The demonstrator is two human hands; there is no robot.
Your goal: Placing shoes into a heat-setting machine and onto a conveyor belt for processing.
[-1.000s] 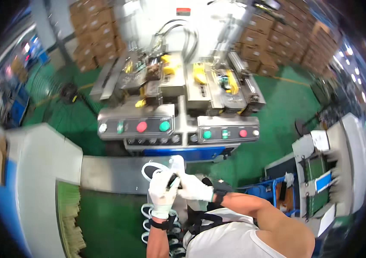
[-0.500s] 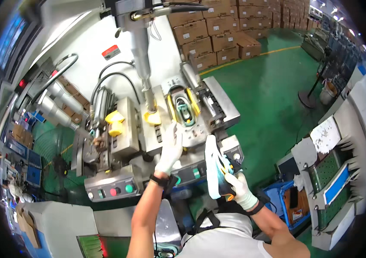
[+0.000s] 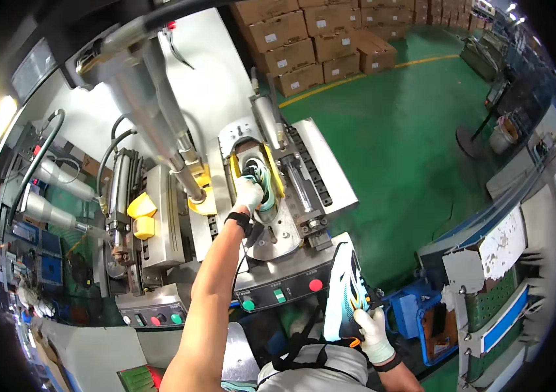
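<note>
My left hand (image 3: pixel 249 195), in a white glove, reaches into the press and closes on a dark and mint-green sneaker (image 3: pixel 261 178) there. This shoe lies in the press's cradle between yellow side pads (image 3: pixel 274 171); my fingertips are partly hidden against it. Low at the right, my gloved right hand (image 3: pixel 374 333) grips a second sneaker (image 3: pixel 346 297) by its heel end. That one is held toe up, with its white and light-blue sole side turned left and orange trim at the heel. It hangs in front of the press, apart from it.
Below the cradle runs a control panel (image 3: pixel 284 294) with green and red buttons. A second press station with yellow pads (image 3: pixel 142 215) stands at left. Metal cylinders (image 3: pixel 150 124) slant overhead. At right are a blue crate (image 3: pixel 431 359) and a conveyor (image 3: pixel 496 300); stacked cartons (image 3: pixel 284 49) stand behind.
My left hand has moved forward from the press's front edge onto the shoe in the cradle. The right hand's sneaker has shifted slightly right and down in the picture; the view has turned.
</note>
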